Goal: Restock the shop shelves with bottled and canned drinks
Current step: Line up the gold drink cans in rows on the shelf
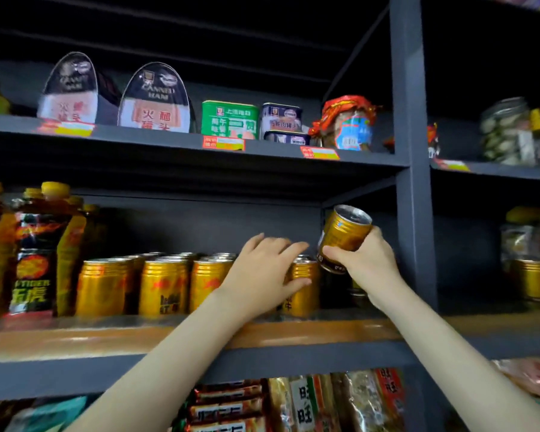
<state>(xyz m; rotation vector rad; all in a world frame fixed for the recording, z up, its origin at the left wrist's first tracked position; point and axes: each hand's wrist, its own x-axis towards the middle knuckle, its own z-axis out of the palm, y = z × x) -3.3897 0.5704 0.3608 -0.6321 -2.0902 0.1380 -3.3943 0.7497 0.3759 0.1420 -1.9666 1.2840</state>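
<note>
Okay, right hand (368, 260): clutching a tilted gold can (345, 235)
Left hand (262, 275): loose, resting on shelved cans (162, 285)
Nearby: upright post (413, 194), just right

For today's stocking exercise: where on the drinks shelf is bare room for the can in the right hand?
Free: the dark gap between the end can and the upright post; the front strip of the board. Crowded: gold cans and bottles leftward.
</note>
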